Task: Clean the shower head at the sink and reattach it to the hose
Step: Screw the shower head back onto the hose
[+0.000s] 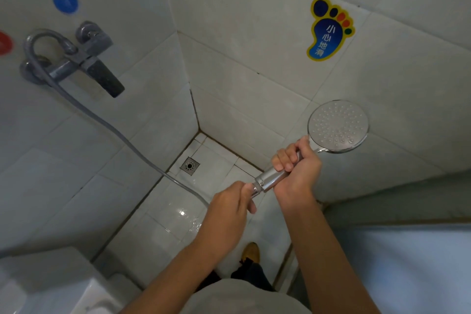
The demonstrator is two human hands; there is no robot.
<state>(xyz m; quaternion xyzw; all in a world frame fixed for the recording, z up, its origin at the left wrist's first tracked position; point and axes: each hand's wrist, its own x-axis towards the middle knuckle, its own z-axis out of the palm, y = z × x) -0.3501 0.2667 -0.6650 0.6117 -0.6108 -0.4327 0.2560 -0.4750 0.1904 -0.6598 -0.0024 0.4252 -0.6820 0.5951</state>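
Both forearms were extended over the shower floor (163, 214), the shower head (337, 126) handle gripped by the right hand (297, 173), the hose (122, 135) end pinched by the left hand (229, 208).

Chrome shower head (338, 126); blue-yellow foot sticker (328, 29).

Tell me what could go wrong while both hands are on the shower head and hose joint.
1. The left hand pinches only the small hose nut; it could slip or go on crooked.
2. The right hand holds the shower head over a wet-looking tile floor; dropped, it might crack.
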